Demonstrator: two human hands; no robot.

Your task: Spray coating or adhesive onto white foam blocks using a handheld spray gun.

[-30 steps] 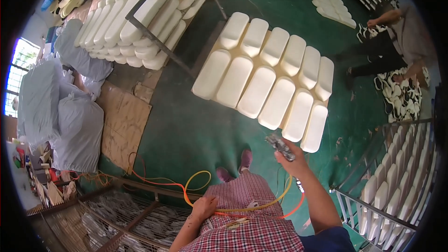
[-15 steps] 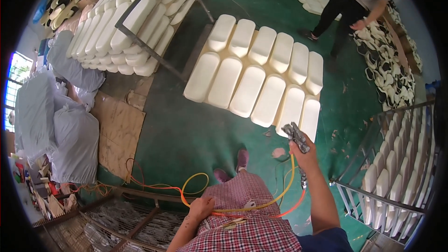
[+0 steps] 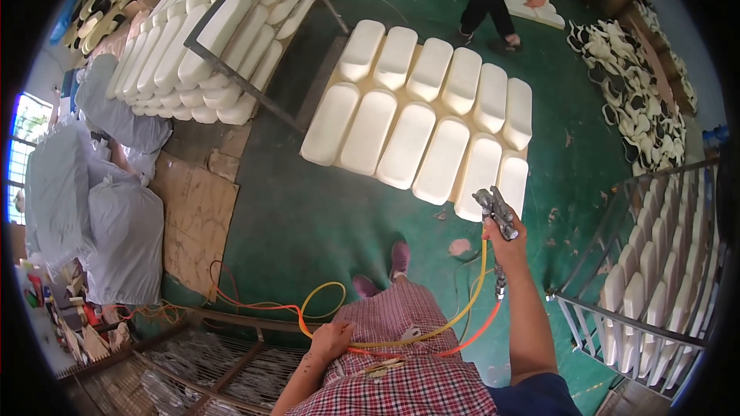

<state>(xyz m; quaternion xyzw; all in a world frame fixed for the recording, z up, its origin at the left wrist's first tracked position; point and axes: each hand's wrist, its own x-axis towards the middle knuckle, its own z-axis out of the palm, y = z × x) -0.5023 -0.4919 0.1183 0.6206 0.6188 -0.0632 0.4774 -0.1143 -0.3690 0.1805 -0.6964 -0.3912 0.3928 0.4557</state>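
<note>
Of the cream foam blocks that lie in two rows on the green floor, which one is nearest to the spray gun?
The last block of the near row, at its right end, just beside the spray gun in the right hand. The others lie farther left or behind.

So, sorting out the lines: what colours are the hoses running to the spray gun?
In the head view, the hoses are yellow and orange, leading up to the spray gun.

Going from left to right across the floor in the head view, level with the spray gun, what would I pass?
Grey sacks → cardboard sheet → bare green floor → spray gun in the right hand → metal rack of foam pads.
</note>
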